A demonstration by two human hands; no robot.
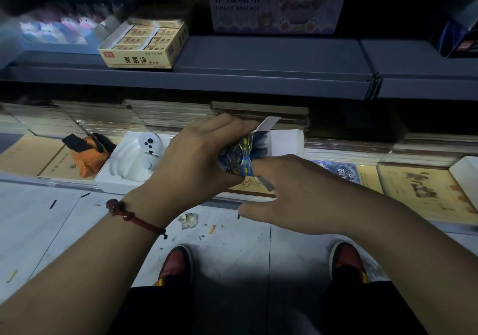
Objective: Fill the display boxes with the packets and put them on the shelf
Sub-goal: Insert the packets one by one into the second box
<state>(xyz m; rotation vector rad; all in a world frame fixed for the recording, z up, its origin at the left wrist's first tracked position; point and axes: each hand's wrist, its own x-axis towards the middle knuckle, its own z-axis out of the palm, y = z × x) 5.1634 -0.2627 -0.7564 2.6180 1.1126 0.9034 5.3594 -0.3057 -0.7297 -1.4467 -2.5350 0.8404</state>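
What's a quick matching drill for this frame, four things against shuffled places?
Things:
1. foil packets
2. yellow box
3. red bracelet
4. white toy figure

Places:
A. on the wrist of the left hand
B. on the upper shelf
C. below that shelf, left of the left hand
D. gripped between the left hand and the right hand

Pairs: 1-D, 2-B, 3-A, 4-C

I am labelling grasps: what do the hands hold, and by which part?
The left hand grips the stack of foil packets by its left side. The right hand touches its lower end; whether it pinches is unclear.
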